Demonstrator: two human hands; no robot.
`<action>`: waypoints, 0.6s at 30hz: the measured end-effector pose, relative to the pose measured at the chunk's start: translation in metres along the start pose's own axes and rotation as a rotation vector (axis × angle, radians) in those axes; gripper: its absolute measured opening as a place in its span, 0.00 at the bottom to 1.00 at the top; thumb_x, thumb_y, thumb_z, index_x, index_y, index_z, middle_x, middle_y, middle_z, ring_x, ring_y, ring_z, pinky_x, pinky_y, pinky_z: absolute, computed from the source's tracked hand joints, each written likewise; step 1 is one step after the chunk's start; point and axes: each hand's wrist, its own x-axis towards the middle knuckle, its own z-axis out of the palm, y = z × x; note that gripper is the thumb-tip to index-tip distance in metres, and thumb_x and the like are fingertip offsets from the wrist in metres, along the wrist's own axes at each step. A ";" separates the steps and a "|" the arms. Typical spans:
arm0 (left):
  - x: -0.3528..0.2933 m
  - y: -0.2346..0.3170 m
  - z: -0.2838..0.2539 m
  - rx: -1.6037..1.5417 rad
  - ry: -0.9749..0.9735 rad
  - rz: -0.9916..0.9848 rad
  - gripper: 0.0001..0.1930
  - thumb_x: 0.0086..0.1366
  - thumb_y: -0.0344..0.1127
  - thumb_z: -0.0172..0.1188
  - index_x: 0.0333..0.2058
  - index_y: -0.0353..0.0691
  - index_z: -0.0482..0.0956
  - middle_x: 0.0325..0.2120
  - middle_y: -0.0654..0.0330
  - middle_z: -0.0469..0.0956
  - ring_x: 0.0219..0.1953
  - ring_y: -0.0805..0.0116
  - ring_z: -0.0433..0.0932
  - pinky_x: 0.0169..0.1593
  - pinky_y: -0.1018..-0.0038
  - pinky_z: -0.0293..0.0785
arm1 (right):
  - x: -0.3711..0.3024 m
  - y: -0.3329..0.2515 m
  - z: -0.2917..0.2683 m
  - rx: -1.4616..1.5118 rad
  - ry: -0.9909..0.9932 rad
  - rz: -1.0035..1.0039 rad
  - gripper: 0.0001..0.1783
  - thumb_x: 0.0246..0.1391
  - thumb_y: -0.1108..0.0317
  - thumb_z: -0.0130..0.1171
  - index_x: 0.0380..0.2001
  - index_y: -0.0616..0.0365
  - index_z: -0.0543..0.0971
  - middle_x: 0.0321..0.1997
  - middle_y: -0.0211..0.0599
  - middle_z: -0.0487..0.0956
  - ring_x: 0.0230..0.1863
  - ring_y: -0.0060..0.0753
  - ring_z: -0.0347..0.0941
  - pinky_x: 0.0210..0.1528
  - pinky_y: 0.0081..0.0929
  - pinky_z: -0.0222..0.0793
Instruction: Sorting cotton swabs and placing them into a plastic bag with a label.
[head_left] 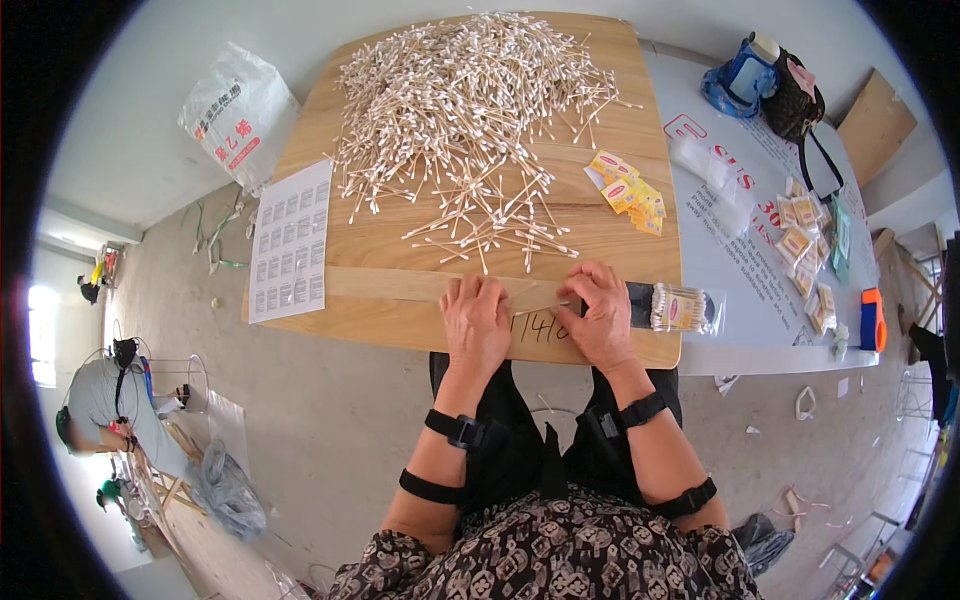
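A large heap of white-tipped cotton swabs [470, 90] covers the far part of the wooden table [290, 290], thinning out into loose swabs toward me. My left hand [475, 318] rests at the near edge with its fingers curled inward, hiding what they hold. Opposite it, my right hand [600, 318] pinches with thumb and forefinger at the end of a thin, pale cotton swab [535, 308] lying between the hands. Just right of that hand is a clear packet of swabs [680, 308] with a yellow label, beside a dark flat strip [640, 304].
Yellow cards [630, 192] lie right of the heap, a printed label sheet [290, 245] at the left edge. A grey-white side table [740, 280] holds filled packets [800, 235], bags [770, 85] and an orange-and-blue object [873, 320]. A white plastic sack [240, 115] stands left.
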 end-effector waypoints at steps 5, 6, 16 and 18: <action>0.008 0.016 0.013 -0.136 -0.029 0.125 0.07 0.50 0.25 0.60 0.28 0.41 0.74 0.30 0.56 0.72 0.38 0.51 0.70 0.41 0.59 0.64 | 0.015 0.010 0.011 0.100 0.143 0.230 0.17 0.37 0.73 0.68 0.36 0.53 0.79 0.40 0.38 0.74 0.43 0.47 0.74 0.41 0.40 0.70; 0.012 0.018 0.015 -0.179 -0.060 0.135 0.08 0.49 0.25 0.60 0.30 0.41 0.74 0.31 0.56 0.72 0.38 0.51 0.70 0.41 0.58 0.64 | 0.020 0.014 0.011 0.081 0.148 0.206 0.16 0.38 0.74 0.67 0.36 0.53 0.79 0.40 0.38 0.74 0.41 0.48 0.74 0.39 0.39 0.71; 0.043 0.014 0.027 -0.208 0.085 0.024 0.12 0.49 0.27 0.63 0.34 0.38 0.74 0.34 0.53 0.75 0.42 0.49 0.72 0.45 0.58 0.67 | 0.033 0.026 0.014 -0.007 0.106 0.074 0.09 0.42 0.72 0.64 0.30 0.56 0.78 0.37 0.38 0.74 0.41 0.47 0.74 0.37 0.41 0.71; 0.049 0.017 0.025 -0.040 0.039 0.014 0.10 0.51 0.27 0.64 0.33 0.37 0.76 0.34 0.53 0.76 0.40 0.49 0.74 0.43 0.58 0.70 | 0.031 0.026 0.013 -0.021 0.108 0.044 0.08 0.43 0.72 0.64 0.30 0.57 0.78 0.37 0.39 0.74 0.41 0.48 0.74 0.37 0.41 0.71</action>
